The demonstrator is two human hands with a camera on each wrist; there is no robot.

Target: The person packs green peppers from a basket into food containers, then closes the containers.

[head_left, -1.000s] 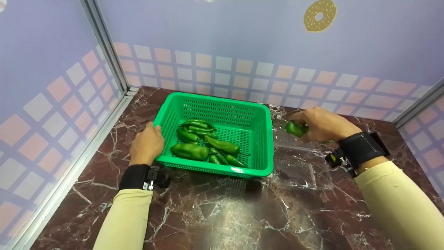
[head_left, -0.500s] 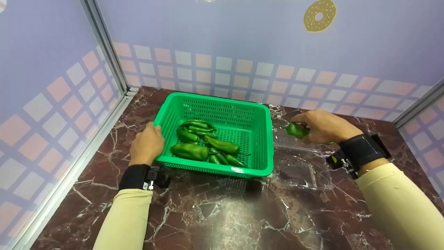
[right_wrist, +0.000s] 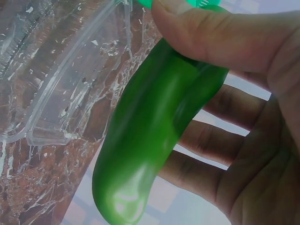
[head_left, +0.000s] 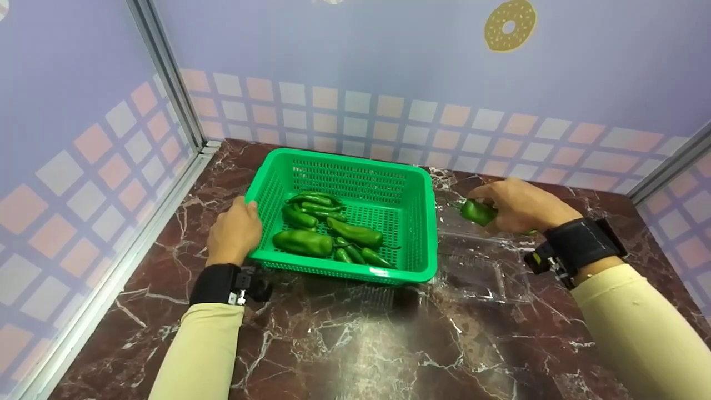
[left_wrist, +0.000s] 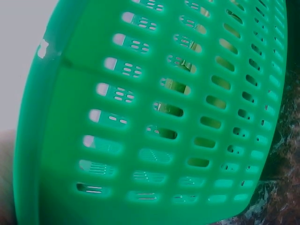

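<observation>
A green plastic basket sits on the marble table and holds several green peppers. My left hand holds the basket's left rim; the left wrist view is filled by the basket's perforated wall. To the right of the basket, my right hand grips a green pepper above a clear plastic clamshell container. In the right wrist view the pepper lies between thumb and fingers, with the clear container below.
The dark red marble table stands between patterned booth walls, with a metal frame post at the back left. The clamshell lies open right of the basket.
My right hand with the pepper has shifted slightly right and down over the clear container. The left hand and basket have stayed put.
</observation>
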